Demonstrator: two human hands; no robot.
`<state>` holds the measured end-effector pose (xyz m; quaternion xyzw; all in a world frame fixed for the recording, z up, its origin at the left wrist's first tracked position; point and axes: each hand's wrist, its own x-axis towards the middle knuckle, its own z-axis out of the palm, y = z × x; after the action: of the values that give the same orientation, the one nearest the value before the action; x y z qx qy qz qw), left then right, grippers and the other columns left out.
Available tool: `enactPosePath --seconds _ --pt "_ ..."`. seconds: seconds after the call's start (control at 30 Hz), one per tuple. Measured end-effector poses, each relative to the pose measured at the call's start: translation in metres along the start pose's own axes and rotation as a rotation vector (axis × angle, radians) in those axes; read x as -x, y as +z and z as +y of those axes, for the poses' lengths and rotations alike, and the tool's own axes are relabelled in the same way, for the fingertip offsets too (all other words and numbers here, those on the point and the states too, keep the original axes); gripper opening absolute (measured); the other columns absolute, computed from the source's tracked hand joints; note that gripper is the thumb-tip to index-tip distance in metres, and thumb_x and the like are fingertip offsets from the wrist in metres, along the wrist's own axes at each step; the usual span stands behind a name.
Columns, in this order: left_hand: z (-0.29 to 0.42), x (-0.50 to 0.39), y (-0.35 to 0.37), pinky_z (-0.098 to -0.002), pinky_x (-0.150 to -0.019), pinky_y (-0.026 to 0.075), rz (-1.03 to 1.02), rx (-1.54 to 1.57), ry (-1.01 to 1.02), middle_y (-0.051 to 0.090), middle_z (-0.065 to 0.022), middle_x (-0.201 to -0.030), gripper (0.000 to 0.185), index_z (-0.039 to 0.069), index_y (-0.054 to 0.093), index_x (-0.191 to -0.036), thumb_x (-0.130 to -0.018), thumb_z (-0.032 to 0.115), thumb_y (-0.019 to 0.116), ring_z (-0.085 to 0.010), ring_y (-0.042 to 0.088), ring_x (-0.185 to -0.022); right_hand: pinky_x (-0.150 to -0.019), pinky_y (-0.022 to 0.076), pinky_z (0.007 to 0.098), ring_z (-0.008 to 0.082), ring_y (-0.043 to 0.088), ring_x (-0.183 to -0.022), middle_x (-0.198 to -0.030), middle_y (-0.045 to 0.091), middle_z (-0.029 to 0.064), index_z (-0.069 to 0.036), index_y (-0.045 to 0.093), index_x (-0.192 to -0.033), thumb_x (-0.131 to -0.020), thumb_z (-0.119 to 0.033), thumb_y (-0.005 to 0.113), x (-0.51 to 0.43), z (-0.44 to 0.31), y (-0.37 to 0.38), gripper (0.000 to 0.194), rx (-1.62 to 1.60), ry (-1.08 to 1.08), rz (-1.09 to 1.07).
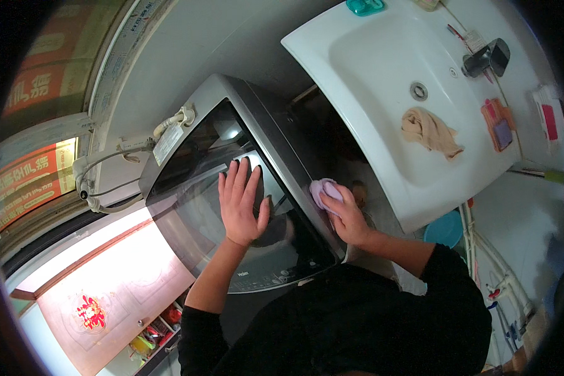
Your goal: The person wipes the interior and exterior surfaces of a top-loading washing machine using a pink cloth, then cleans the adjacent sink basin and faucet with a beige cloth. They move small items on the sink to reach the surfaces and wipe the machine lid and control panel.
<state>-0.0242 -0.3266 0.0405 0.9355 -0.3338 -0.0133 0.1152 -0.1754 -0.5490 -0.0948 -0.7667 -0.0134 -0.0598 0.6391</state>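
Observation:
A Haier top-loading washing machine (202,141) stands before me, its dark glass lid down. My left hand (241,202) lies flat on the glass with its fingers spread, holding nothing. In my right hand (350,218) is a bunched lilac cloth (323,190), pressed against the machine's dark side panel (289,150) just below the silver edge of the top. Part of the cloth is hidden under my fingers.
To the right is a white washbasin (366,94) with a beige cloth (427,131) near its drain. A tap (486,58) and soap dish (498,124) sit along its rim. Hose and cable (117,152) run behind the machine. A blue basin (444,229) stands low by white pipes.

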Motion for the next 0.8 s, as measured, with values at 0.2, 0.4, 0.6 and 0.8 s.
enactPosePath --seconds 0.2,0.4,0.6,0.8 --pt "-0.001 0.001 -0.001 -0.0617 -0.127 0.020 -0.021 -0.005 0.013 0.041 -0.0233 -0.165 0.071 0.006 0.054 -0.153 -0.085 0.024 0.066 -0.0453 0.034 -0.155 -0.117 0.0406 0.0504 0.0477 0.050 -0.136 -0.154 0.049 0.0259 -0.013 0.060 -0.148 -0.098 0.000 0.059 -0.165 0.064 0.047 0.052 0.083 -0.163 0.148" --pt "-0.002 0.001 -0.002 -0.0595 -0.126 0.023 -0.004 0.026 -0.009 0.045 -0.0159 -0.164 0.070 0.013 0.058 -0.151 -0.085 0.028 0.071 -0.0396 0.038 -0.153 -0.112 0.0464 0.0488 0.0479 0.057 -0.129 -0.143 0.058 0.0262 -0.014 0.066 -0.141 -0.097 -0.004 0.062 -0.285 0.090 0.071 0.046 0.093 -0.072 0.171" --pt "-0.003 0.003 -0.004 -0.0616 -0.126 0.023 -0.018 0.089 -0.028 0.044 -0.0171 -0.164 0.069 0.012 0.056 -0.152 -0.087 0.029 0.070 -0.0413 0.038 -0.153 -0.118 0.0403 0.0415 0.0396 0.053 -0.140 -0.147 0.054 0.0242 -0.003 0.064 -0.141 -0.098 0.005 0.058 -0.157 0.046 0.041 0.044 0.098 -0.066 0.144" --pt "-0.005 0.004 -0.005 -0.0592 -0.127 0.023 0.001 0.128 -0.032 0.042 -0.0125 -0.167 0.069 0.016 0.054 -0.154 -0.089 0.031 0.071 -0.0358 0.036 -0.155 -0.122 0.0355 0.0472 0.0454 0.047 -0.144 -0.153 0.049 0.0293 -0.005 0.064 -0.143 -0.096 0.006 0.055 -0.212 0.006 0.034 0.049 0.070 -0.185 0.121"
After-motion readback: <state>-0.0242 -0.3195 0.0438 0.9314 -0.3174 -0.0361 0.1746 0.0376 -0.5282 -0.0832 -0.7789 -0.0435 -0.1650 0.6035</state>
